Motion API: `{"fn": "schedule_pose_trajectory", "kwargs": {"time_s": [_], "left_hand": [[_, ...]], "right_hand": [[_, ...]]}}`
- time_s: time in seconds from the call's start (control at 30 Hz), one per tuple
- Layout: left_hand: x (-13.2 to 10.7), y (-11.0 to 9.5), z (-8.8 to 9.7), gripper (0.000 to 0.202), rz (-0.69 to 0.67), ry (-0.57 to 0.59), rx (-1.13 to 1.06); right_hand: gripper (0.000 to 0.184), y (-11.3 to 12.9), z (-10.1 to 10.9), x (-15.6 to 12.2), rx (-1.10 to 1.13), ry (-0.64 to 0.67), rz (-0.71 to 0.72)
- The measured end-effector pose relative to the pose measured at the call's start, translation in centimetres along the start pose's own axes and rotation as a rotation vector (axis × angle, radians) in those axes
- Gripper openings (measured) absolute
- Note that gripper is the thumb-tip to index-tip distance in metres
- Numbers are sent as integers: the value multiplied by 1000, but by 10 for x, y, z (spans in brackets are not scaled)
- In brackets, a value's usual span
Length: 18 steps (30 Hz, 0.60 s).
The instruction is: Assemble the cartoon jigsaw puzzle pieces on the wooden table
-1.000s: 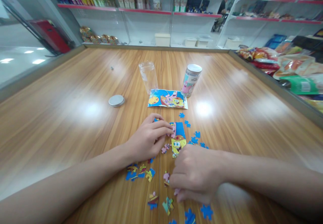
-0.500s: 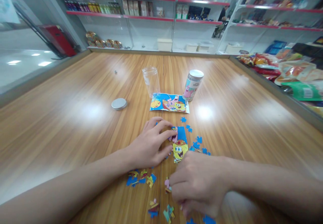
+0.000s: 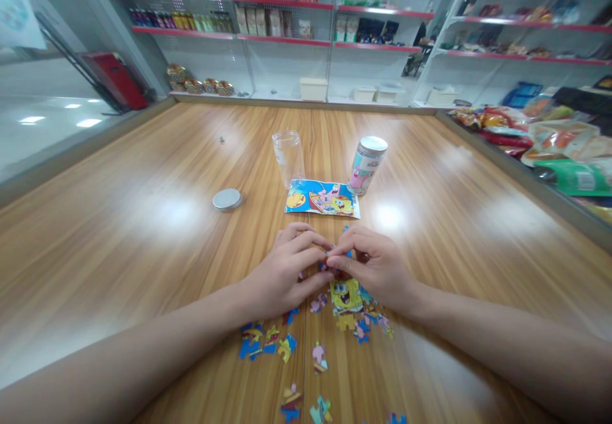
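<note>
A partly joined jigsaw puzzle (image 3: 346, 294) with a yellow cartoon face lies on the wooden table between my hands. My left hand (image 3: 297, 266) rests at its left edge, fingers stretched and apart, fingertips touching the upper left of the joined part. From the other side my right hand (image 3: 375, 261) meets it, thumb and forefinger pinched at the same spot on a puzzle piece that the fingertips mostly hide. Loose puzzle pieces (image 3: 319, 355) lie below and around the joined part. The puzzle's upper portion is largely covered by my hands.
Beyond my hands lies a picture sheet (image 3: 321, 199), with a clear jar (image 3: 289, 159) behind it and a printed can (image 3: 367, 165) at its right. A silver lid (image 3: 227, 199) lies to the left. Snack packages (image 3: 549, 137) line the right edge; stocked shelves (image 3: 282, 43) stand behind.
My right hand has moved up from the loose pieces near the table's front to the puzzle's upper part, beside my left fingertips. My left hand stays almost in place.
</note>
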State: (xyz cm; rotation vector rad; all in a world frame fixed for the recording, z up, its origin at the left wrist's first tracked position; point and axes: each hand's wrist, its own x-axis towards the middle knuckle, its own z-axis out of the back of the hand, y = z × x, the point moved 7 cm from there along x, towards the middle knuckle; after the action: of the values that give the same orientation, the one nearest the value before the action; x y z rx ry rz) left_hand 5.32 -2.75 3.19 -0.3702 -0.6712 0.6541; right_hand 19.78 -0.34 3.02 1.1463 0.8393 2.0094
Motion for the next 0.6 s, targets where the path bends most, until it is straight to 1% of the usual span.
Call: {"fn": "schedule_pose_trajectory", "kwargs": {"time_s": [0.13,0.2,0.3,0.37,0.43,0.47,0.53,0.6], "left_hand": [[2,4,2,8,21,-43,-62],[3,8,4,8,61,-60,-101],[1,14,6,11,141,-87,-151],[0,16,7,12,159,-92,-161],[-1,18,7,12,172,-96,-153],[-2,19,7,12,182,-99,-147],[-3,20,7,12,199,-103,-138],[-4,20,7,12,195,-106,-129]], "right_hand": [[12,-2,-2,-3,-45,29,-64],[13,-2,-3,-3,-51,51,-89],[15,-2,-4,-2,-82,76,-85],[13,0,-3,-1,-110,69,-60],[7,3,-1,-1,-128,47,-13],[8,6,-1,-1,-137,42,19],[18,12,-1,-1,-160,54,92],[20,16,-3,-2,-190,84,150]]}}
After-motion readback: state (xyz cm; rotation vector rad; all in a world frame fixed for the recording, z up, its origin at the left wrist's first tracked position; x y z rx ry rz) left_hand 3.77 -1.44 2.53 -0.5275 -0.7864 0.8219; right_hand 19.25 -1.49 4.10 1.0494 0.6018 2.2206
